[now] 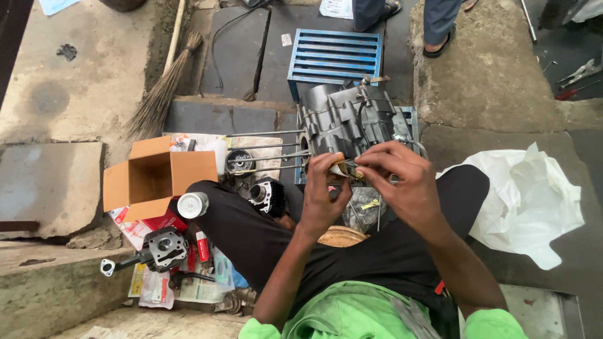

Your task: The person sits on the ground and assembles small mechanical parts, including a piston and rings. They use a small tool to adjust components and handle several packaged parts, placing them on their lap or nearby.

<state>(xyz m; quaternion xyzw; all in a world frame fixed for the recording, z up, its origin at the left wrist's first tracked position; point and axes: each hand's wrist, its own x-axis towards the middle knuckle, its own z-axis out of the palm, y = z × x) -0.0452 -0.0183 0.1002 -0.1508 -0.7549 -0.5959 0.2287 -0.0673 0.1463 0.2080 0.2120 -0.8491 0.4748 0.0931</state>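
Packet [340, 168], small and pale with a torn-looking edge, is sitting between both hands just in front of the grey engine block [352, 119]. Left hand [321, 191] is pinching it from below, fingers curled tight. Right hand [402, 179] is gripping its other end with thumb and fingertips. Long studs [267, 148] are sticking out to the left; an open cardboard box [154, 179] and a white plastic sheet [534, 201] are flanking the knees, leaving little room.
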